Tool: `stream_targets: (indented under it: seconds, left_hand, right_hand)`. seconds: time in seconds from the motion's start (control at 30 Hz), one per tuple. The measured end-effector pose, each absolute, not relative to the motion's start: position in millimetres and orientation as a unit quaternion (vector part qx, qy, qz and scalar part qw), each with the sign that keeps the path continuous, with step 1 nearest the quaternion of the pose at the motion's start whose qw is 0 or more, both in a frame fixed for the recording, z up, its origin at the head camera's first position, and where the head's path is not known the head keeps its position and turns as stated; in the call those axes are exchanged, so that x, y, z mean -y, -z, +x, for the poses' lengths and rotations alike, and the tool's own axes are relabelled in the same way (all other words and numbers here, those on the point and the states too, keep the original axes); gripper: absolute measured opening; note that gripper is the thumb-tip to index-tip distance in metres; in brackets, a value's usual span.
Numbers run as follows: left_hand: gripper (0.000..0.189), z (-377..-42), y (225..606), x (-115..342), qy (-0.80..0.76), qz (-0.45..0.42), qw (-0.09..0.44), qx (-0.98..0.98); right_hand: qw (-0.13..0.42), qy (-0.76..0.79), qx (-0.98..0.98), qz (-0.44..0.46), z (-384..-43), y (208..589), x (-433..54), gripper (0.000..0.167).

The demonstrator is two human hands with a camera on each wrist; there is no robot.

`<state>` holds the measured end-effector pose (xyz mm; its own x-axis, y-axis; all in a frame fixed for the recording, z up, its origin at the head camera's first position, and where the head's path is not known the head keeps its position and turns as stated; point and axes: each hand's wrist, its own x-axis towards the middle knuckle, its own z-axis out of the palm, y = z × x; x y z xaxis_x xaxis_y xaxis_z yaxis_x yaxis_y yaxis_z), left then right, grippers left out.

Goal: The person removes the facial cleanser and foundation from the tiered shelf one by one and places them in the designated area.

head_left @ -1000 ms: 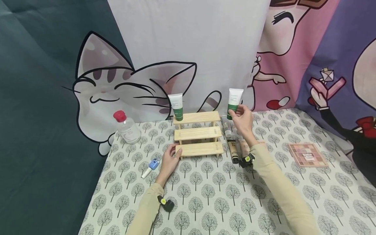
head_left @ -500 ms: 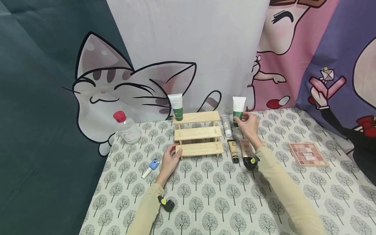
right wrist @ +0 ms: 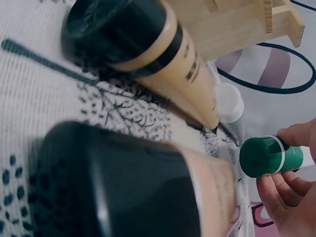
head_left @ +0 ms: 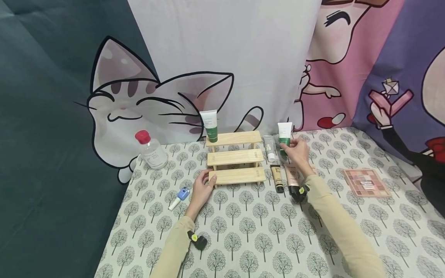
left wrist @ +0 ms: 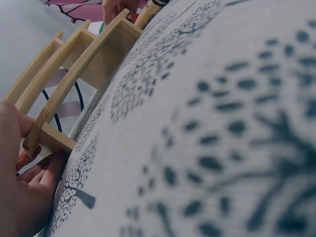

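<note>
My left hand grips the left end of the lowest step of a three-tier wooden display stand; the left wrist view shows the thumb and fingers around the step's end. My right hand pinches a white-and-green squeeze tube to the right of the stand, holding it upright with the green cap down. In the right wrist view, thumb and fingertips lie on opposite sides of that cap. A similar white-and-green tube stands on the left end of the top step.
Right of the stand lie a clear tube with a white cap, a gold tube and a beige BB cream tube. Farther right is a makeup palette. A red-capped bottle and a blue-and-white nail polish bottle are left.
My right hand has carried the squeeze tube down and slightly right, away from beside the top step. My left hand keeps its hold on the stand.
</note>
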<state>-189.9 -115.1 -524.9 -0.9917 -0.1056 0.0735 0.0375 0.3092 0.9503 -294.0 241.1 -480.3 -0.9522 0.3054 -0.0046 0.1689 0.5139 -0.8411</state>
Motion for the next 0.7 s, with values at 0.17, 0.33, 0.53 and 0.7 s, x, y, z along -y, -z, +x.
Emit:
stream_targets:
  seconds: [0.17, 0.33, 0.53, 0.7]
  left_hand:
    - [0.041, -191, 525, 115, 0.585, 0.026, 0.061, 0.808]
    - [0.041, -191, 527, 115, 0.584, 0.023, 0.062, 0.809]
    - [0.043, -192, 527, 115, 0.586, 0.024, 0.054, 0.808]
    - [0.043, -192, 527, 116, 0.589, 0.026, 0.052, 0.806]
  right_hand:
    - [0.045, -0.463, 0.873, -0.149, -294, 485, -244, 0.058]
    - [0.036, -0.442, 0.883, -0.156, -295, 489, -246, 0.056]
    - [0.033, -0.435, 0.885, -0.163, -295, 491, -246, 0.052]
    - [0.027, -0.434, 0.884, -0.169, -295, 492, -245, 0.05]
